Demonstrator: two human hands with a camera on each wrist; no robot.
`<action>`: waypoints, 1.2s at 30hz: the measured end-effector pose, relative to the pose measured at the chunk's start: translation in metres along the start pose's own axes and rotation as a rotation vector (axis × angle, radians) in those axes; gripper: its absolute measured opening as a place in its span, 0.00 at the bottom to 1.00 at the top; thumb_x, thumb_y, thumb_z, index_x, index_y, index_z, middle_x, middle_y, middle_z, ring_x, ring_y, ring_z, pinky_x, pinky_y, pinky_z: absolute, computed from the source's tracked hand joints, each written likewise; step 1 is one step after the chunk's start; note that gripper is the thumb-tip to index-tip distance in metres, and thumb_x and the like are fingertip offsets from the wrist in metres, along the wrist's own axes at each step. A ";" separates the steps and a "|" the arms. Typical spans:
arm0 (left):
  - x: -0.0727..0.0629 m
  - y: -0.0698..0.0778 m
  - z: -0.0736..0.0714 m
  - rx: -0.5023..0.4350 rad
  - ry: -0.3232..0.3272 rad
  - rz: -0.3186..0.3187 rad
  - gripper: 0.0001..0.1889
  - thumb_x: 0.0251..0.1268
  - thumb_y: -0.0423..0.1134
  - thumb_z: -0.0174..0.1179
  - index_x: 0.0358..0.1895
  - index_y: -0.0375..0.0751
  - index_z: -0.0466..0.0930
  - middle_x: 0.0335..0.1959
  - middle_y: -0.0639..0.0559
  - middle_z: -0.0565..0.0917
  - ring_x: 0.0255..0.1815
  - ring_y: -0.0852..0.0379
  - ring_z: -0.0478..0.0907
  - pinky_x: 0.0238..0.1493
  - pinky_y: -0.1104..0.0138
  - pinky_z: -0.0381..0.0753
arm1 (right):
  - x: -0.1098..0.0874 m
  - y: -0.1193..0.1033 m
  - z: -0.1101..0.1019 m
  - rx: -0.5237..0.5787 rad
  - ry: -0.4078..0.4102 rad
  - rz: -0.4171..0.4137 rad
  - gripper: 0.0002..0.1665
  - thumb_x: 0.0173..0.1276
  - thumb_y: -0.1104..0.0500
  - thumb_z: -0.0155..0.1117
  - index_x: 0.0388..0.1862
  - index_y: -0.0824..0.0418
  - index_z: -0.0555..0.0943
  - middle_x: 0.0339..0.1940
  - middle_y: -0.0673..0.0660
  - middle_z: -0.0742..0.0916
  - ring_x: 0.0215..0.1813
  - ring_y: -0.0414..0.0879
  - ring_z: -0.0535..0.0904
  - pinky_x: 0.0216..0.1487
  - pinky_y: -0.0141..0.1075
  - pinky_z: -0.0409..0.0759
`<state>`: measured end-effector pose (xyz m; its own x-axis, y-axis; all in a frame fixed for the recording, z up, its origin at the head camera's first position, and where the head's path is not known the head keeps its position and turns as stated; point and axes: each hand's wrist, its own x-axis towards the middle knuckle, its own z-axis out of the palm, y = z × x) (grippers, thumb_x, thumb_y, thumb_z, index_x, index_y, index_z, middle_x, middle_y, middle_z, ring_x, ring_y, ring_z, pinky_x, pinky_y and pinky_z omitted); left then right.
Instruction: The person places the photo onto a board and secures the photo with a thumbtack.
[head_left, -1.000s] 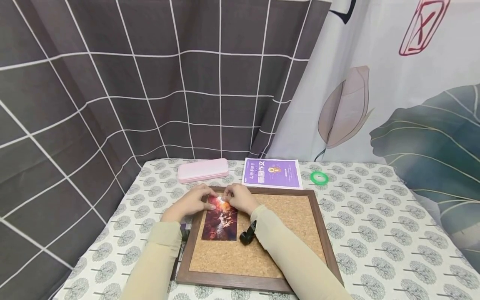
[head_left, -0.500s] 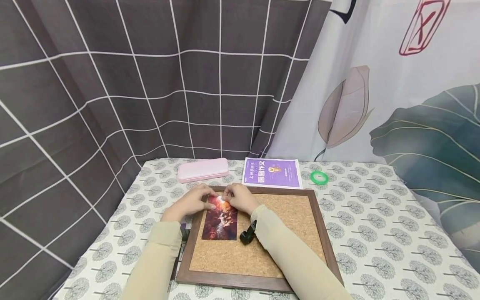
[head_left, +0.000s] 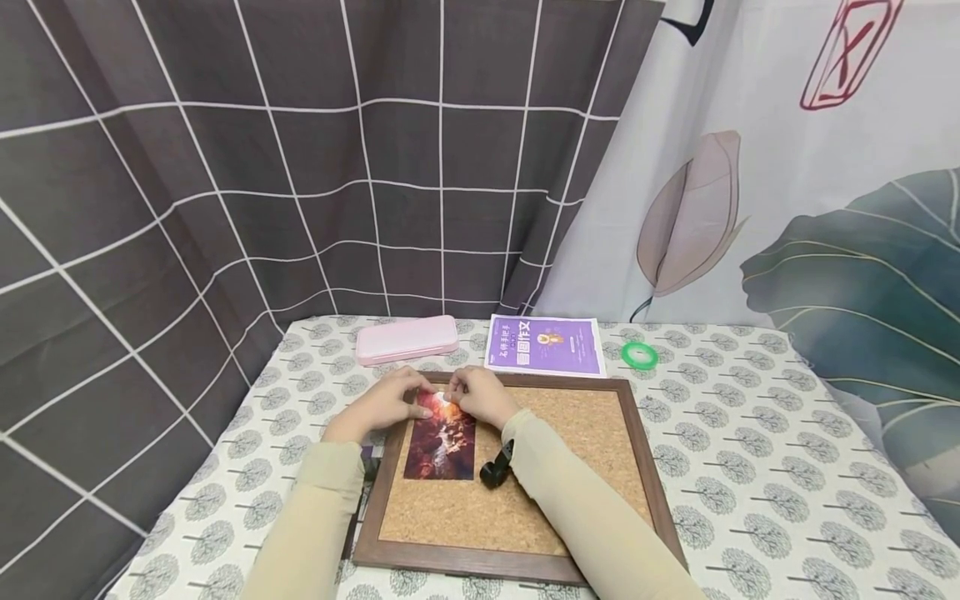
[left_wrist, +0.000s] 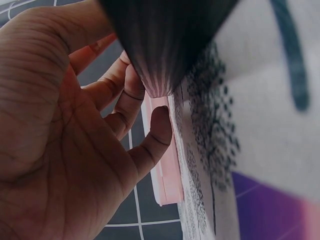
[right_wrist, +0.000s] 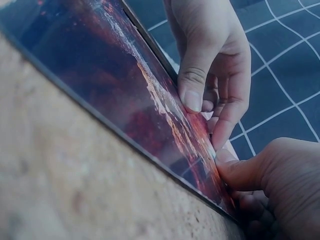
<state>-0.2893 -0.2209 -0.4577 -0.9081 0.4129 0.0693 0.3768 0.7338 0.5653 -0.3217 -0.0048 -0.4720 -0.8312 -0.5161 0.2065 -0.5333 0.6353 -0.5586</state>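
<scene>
A glossy picture card (head_left: 442,450) in dark reds and purples lies on the upper left of a wood-framed cork board (head_left: 525,508). My left hand (head_left: 386,404) is at the card's top left, its thumb (right_wrist: 194,82) on the printed face and its other fingers bent near the frame. At the card's top edge, my right hand (head_left: 483,396) pinches with thumb and fingers close to the left fingertips. A tiny pale spot shows by the right thumb tip (right_wrist: 227,162); whether it is a nail or a separate thing, I cannot tell.
Behind the board lie a pink case (head_left: 407,340) and a purple-and-white booklet (head_left: 543,344). A green tape roll (head_left: 639,356) sits to their right. The tree-print tablecloth (head_left: 750,467) runs under everything. A grid-pattern curtain (head_left: 397,217) hangs at the back.
</scene>
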 end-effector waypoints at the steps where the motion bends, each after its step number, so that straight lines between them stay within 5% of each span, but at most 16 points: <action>1: 0.000 0.000 0.000 -0.002 -0.001 0.000 0.19 0.57 0.47 0.73 0.52 0.49 0.86 0.52 0.54 0.79 0.58 0.48 0.74 0.64 0.48 0.71 | 0.000 0.000 0.000 0.007 0.001 0.004 0.07 0.65 0.58 0.72 0.30 0.55 0.81 0.24 0.47 0.80 0.28 0.39 0.74 0.34 0.33 0.75; 17: 0.002 -0.001 -0.001 0.012 -0.011 0.024 0.19 0.57 0.46 0.73 0.52 0.48 0.86 0.50 0.53 0.79 0.56 0.49 0.74 0.63 0.49 0.72 | 0.001 -0.001 -0.001 0.002 0.013 0.008 0.06 0.65 0.59 0.71 0.31 0.56 0.81 0.25 0.48 0.81 0.29 0.40 0.75 0.35 0.33 0.75; 36: 0.002 -0.002 0.000 0.002 -0.009 0.029 0.19 0.56 0.45 0.73 0.52 0.47 0.86 0.51 0.53 0.79 0.57 0.48 0.74 0.65 0.48 0.71 | 0.001 0.005 0.001 0.120 0.010 0.043 0.03 0.61 0.58 0.68 0.32 0.55 0.81 0.26 0.48 0.82 0.30 0.40 0.76 0.36 0.32 0.77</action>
<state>-0.2922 -0.2216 -0.4584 -0.8951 0.4390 0.0782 0.4034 0.7224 0.5616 -0.3250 -0.0023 -0.4752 -0.8549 -0.4836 0.1878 -0.4748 0.5833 -0.6591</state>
